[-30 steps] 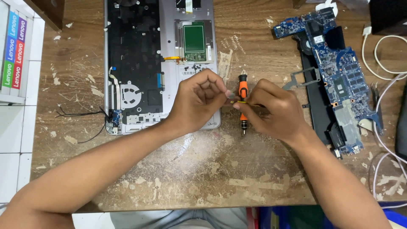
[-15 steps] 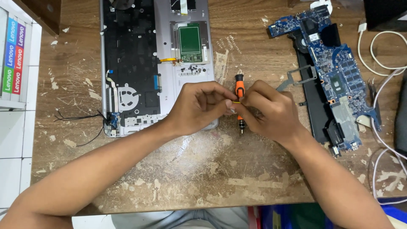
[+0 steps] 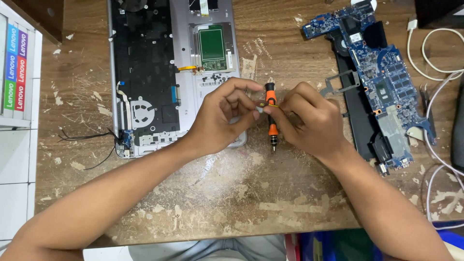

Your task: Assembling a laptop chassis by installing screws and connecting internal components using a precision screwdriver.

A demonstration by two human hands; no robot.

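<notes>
My left hand [image 3: 223,118] and my right hand [image 3: 309,123] meet above the wooden table, just right of the opened laptop base [image 3: 145,72]. My right hand holds a small orange and black screwdriver [image 3: 271,126] upright, tip pointing down at the table. The thumb and fingers of my left hand pinch a tiny grey and yellow part [image 3: 261,106] against the screwdriver's upper shaft. The lower right corner of the laptop base lies under my left hand.
A blue motherboard [image 3: 382,82] rests on a black frame at the right. White cables [image 3: 435,63] curl at the far right edge. Thin black wires [image 3: 87,140] lie left of the laptop base. White boxes [image 3: 14,72] stand at the far left. The tabletop [image 3: 232,193] is scuffed.
Both hands stay together at the screwdriver with only slight finger movement. The view has drifted a little, so everything sits slightly further left.
</notes>
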